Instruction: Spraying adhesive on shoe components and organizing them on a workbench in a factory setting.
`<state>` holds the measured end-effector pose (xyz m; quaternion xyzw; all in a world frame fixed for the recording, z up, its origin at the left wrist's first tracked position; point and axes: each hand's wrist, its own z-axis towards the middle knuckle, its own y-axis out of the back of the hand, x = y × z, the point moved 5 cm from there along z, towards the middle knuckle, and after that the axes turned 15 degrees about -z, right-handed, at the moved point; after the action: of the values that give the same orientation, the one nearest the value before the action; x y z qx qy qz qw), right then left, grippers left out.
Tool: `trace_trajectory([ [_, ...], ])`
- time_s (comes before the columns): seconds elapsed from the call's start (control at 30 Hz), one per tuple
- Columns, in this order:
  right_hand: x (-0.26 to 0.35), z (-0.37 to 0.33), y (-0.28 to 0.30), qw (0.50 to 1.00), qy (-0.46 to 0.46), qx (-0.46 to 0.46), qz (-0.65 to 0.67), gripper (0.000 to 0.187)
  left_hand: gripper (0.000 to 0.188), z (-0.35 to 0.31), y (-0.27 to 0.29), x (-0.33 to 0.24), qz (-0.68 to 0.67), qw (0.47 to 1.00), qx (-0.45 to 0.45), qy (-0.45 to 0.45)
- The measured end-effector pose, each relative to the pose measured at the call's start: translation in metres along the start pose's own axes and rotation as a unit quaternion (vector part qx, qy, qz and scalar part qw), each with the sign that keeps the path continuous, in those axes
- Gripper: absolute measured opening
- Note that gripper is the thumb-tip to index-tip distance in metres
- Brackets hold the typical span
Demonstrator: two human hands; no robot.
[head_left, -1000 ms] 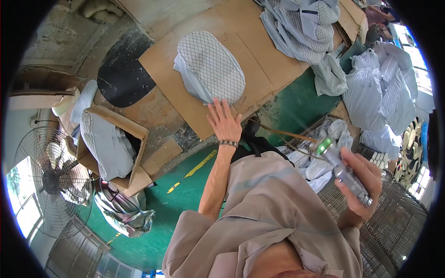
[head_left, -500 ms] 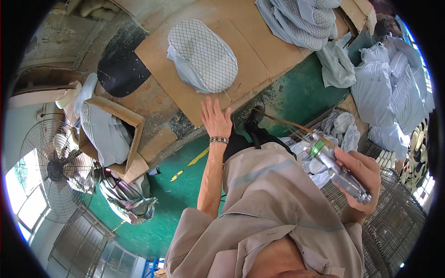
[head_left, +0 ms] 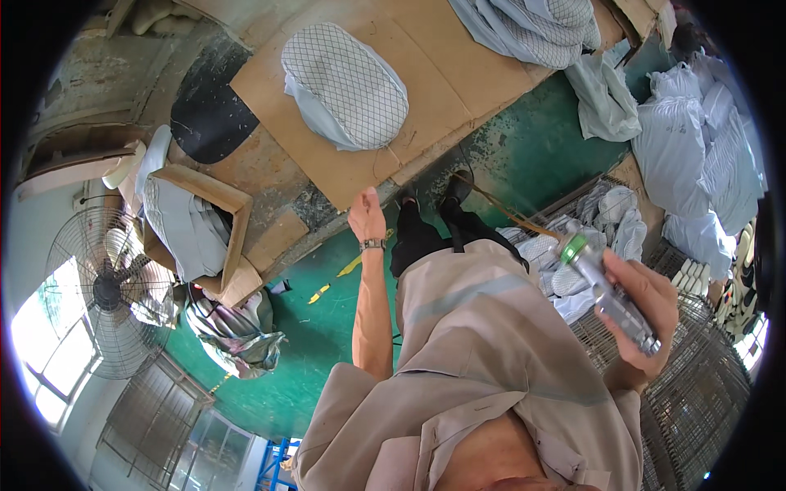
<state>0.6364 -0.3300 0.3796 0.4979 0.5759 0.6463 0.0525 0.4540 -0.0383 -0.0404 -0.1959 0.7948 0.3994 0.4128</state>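
Observation:
My right hand (head_left: 647, 307) is wrapped round a silver, cylindrical metal hand tool (head_left: 612, 304) with a green ring at one end; its exact kind is unclear. Near that end a brown cord or hose (head_left: 512, 214) runs off toward the table. My left hand (head_left: 366, 218) is closed, its fingers drawn together by the near edge of the cardboard sheet (head_left: 446, 61). Whatever those fingers may hold is hidden. Just beyond it lies an oval cushion-like piece (head_left: 348, 88), white with a dark diamond grid and a pale grey fabric edge. A thin loose thread hangs from its near end.
More gridded pieces (head_left: 540, 29) are piled at the table's far right. Stuffed white bags (head_left: 671, 155) stand on the right, near wire racks (head_left: 696, 376). On the left are an open carton (head_left: 237, 237) of grey pieces, a caged fan (head_left: 106, 290) and a cloth bundle (head_left: 233, 331).
My left hand has gone from spread fingers beside the cushion-like piece to closed fingers, slightly back from it. My right hand keeps its hold on the tool. The view has shifted slightly.

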Motion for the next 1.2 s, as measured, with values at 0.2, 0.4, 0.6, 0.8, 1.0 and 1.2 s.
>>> trace_trajectory([
  [0.2,-0.017,-0.009,0.003,1.000,-0.016,-0.004,0.002,0.060,0.039,0.027,-0.001,-0.029,-0.092,0.992,-0.079,0.025],
  [0.4,-0.023,-0.009,0.010,0.998,-0.011,0.062,0.002,0.058,0.038,0.086,-0.009,-0.060,-0.041,0.991,-0.123,0.013],
  [0.6,-0.020,-0.001,0.022,0.998,-0.053,-0.023,-0.016,0.056,0.035,0.118,-0.012,-0.053,0.028,0.996,-0.044,0.079],
  [0.8,-0.009,0.010,0.024,0.997,-0.046,-0.054,-0.040,0.055,0.030,0.122,-0.004,-0.026,-0.120,0.986,0.018,0.112],
  [1.0,-0.001,0.001,0.023,0.992,-0.114,-0.022,-0.050,0.051,0.027,0.116,0.005,-0.026,-0.182,0.978,0.025,0.102],
  [1.2,0.004,0.001,0.024,0.998,-0.037,0.034,-0.025,0.054,0.024,0.116,0.006,-0.021,-0.217,0.969,0.031,0.111],
])
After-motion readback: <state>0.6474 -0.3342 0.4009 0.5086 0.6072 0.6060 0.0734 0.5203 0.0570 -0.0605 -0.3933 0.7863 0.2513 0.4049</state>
